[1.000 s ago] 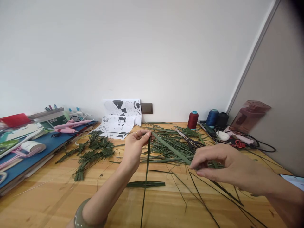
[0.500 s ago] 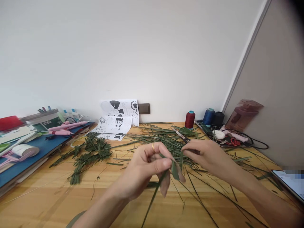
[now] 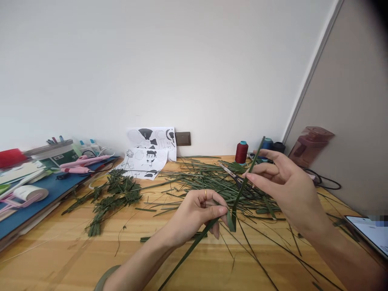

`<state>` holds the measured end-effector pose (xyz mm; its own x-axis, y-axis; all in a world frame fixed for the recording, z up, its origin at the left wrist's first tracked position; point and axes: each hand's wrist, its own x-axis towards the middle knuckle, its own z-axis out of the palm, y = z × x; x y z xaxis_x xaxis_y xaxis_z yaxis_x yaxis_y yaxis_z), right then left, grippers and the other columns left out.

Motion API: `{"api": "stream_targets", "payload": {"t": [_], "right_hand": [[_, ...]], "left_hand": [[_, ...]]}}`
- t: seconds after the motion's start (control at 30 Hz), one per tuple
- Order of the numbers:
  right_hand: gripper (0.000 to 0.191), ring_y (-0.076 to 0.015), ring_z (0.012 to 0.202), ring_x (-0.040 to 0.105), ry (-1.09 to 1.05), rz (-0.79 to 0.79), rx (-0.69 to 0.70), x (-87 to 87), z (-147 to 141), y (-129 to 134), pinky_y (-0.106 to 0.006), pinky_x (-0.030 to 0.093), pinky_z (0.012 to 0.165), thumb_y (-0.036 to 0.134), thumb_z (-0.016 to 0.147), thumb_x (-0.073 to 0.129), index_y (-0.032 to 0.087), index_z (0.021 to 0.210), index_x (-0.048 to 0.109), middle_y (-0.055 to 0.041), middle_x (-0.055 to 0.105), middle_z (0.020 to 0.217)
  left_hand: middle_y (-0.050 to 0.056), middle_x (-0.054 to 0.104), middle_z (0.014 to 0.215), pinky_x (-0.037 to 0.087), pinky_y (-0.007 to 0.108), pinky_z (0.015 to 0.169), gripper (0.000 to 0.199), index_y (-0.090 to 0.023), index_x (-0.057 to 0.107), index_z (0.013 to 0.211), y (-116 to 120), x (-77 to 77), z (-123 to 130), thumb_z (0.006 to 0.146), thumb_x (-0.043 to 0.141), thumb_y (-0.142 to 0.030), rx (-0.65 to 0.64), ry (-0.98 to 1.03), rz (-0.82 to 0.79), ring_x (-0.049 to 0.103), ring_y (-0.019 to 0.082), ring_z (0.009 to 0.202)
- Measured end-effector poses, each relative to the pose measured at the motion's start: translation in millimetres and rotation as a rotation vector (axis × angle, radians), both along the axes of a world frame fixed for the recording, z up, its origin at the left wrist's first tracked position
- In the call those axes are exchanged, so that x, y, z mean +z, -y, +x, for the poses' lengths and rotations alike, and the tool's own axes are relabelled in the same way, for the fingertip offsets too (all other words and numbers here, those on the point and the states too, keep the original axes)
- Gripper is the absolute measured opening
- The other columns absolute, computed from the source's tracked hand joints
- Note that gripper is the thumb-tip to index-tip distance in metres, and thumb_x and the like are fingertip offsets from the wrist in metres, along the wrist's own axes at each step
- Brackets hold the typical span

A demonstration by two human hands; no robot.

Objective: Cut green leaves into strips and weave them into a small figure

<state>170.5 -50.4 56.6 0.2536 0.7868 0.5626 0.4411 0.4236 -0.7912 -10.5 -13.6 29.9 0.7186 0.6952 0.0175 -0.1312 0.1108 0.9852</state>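
Note:
A long green grass blade (image 3: 194,246) is pinched between the thumb and fingers of my left hand (image 3: 198,216). It runs down toward the bottom edge and folds into a bend just right of my fingertips. From that bend the strip rises at a slant to my right hand (image 3: 280,182), whose thumb and fingers close on it, its tip sticking up past them. Behind my hands a heap of cut grass blades (image 3: 194,178) covers the wooden table (image 3: 127,250). Scissors (image 3: 230,171) lie on the heap, their handles partly hidden behind the strip and my right hand.
Woven green leaf pieces (image 3: 121,190) lie at the left near printed sheets (image 3: 148,157). A red thread spool (image 3: 241,152) stands at the back. Pink glue gun (image 3: 81,163) and paper roll (image 3: 32,193) rest on a blue board. A phone (image 3: 366,234) lies at the right edge.
My right hand has moved up and turned, drawing the strip into an upright slant. The fold by my left fingertips now shows clearly. My left hand has shifted slightly right, still pinching.

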Motion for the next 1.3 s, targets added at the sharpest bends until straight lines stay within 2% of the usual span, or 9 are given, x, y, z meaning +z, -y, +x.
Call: {"api": "stream_targets", "payload": {"t": [0.1, 0.2, 0.3, 0.43, 0.63, 0.83, 1.17, 1.3], "right_hand": [[0.020, -0.0151, 0.067, 0.060, 0.408, 0.208, -0.088, -4.0, 1.0, 1.8, -0.027, 0.050, 0.060, 0.016, 0.073, 0.059, 0.023, 0.092, 0.059, -0.0007, 0.066, 0.076], [0.020, -0.0159, 0.072, 0.058, 0.771, 0.490, -0.061, -5.6, 3.4, 3.7, -0.030, 0.049, 0.066, 0.005, 0.071, 0.058, 0.017, 0.086, 0.063, -0.0044, 0.065, 0.078], [0.022, -0.0186, 0.073, 0.057, 0.980, 0.657, -0.070, -4.4, 8.2, 6.1, -0.032, 0.049, 0.065, 0.003, 0.068, 0.061, 0.011, 0.087, 0.064, -0.0081, 0.065, 0.077], [0.022, -0.0219, 0.074, 0.059, 1.160, 0.792, -0.145, -2.5, 15.0, 9.9, -0.034, 0.049, 0.067, 0.005, 0.067, 0.063, 0.009, 0.089, 0.065, -0.0112, 0.067, 0.080], [0.021, -0.0220, 0.073, 0.058, 1.244, 0.861, -0.165, -3.3, 18.4, 13.8, -0.034, 0.050, 0.068, 0.005, 0.068, 0.062, 0.007, 0.089, 0.066, -0.0123, 0.064, 0.075], [0.016, -0.0201, 0.066, 0.060, 1.239, 0.927, -0.203, 0.7, 16.8, 14.7, -0.031, 0.051, 0.062, 0.004, 0.069, 0.062, 0.010, 0.082, 0.068, -0.0093, 0.065, 0.072], [0.025, -0.0207, 0.069, 0.060, 1.234, 0.820, -0.213, 0.1, 21.1, 20.5, -0.033, 0.051, 0.070, 0.005, 0.069, 0.062, 0.012, 0.093, 0.064, -0.0093, 0.064, 0.076], [0.021, -0.0201, 0.069, 0.060, 1.242, 0.828, -0.213, -0.5, 19.9, 21.3, -0.033, 0.052, 0.069, 0.007, 0.072, 0.058, 0.014, 0.091, 0.065, -0.0080, 0.065, 0.074]], "left_hand": [[0.002, 0.062, 0.058, 0.040, 0.017, 0.040, 0.012, -0.012, 0.055, 0.072, 0.4, -0.4, -1.3, 0.072, 0.060, -0.023, -0.005, 0.039, -0.014, 0.051, 0.006, 0.039], [0.002, 0.062, 0.058, 0.039, 0.016, 0.041, 0.012, -0.012, 0.056, 0.072, 0.4, 1.4, -3.4, 0.072, 0.061, -0.023, 0.011, 0.066, -0.030, 0.050, 0.005, 0.040], [0.002, 0.062, 0.057, 0.039, 0.016, 0.041, 0.012, -0.011, 0.056, 0.071, 0.0, 4.6, -5.8, 0.071, 0.062, -0.022, 0.019, 0.070, -0.044, 0.049, 0.005, 0.041], [0.003, 0.063, 0.056, 0.039, 0.017, 0.042, 0.013, -0.011, 0.057, 0.070, -0.5, 8.0, -8.5, 0.070, 0.063, -0.022, 0.009, 0.038, -0.048, 0.049, 0.005, 0.042], [0.005, 0.062, 0.054, 0.038, 0.017, 0.042, 0.013, -0.010, 0.059, 0.069, -1.5, 10.0, -11.2, 0.068, 0.064, -0.022, 0.028, 0.005, -0.053, 0.049, 0.006, 0.044], [0.004, 0.060, 0.051, 0.036, 0.018, 0.042, 0.013, -0.009, 0.060, 0.068, -4.1, 10.4, -13.0, 0.068, 0.063, -0.022, 0.018, -0.029, -0.055, 0.047, 0.006, 0.042], [0.004, 0.059, 0.050, 0.035, 0.019, 0.044, 0.012, -0.010, 0.060, 0.065, -4.8, 11.2, -13.5, 0.067, 0.062, -0.021, 0.037, -0.066, -0.056, 0.045, 0.007, 0.042], [0.003, 0.059, 0.050, 0.034, 0.019, 0.045, 0.011, -0.010, 0.060, 0.065, -5.4, 10.8, -13.7, 0.067, 0.062, -0.021, 0.057, -0.085, -0.046, 0.046, 0.007, 0.043]]}}
